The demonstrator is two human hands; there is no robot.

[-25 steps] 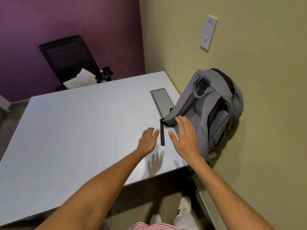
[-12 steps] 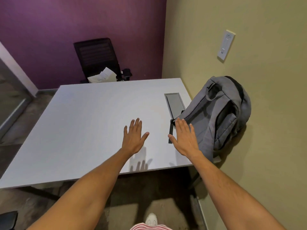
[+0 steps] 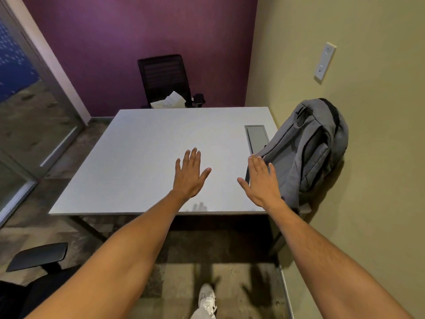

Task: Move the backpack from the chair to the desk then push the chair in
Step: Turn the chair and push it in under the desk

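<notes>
The grey backpack (image 3: 310, 148) stands upright on the right edge of the white desk (image 3: 142, 162), leaning against the beige wall. My right hand (image 3: 261, 180) hovers open just left of it, fingertips near its lower strap, holding nothing. My left hand (image 3: 190, 172) is open above the desk's middle front, fingers spread. At the bottom left an armrest and part of the seat of a black chair (image 3: 39, 256) show, standing away from the desk.
A second black chair (image 3: 164, 79) with papers on its seat stands behind the desk against the purple wall. A grey cable hatch (image 3: 257, 137) is set into the desktop. A glass partition (image 3: 25, 125) lines the left. My white shoe (image 3: 207, 300) is on the floor.
My view has pulled back and swung left, bringing the near chair's armrest into sight. Both hands have drawn back a little from the backpack and spread flat.
</notes>
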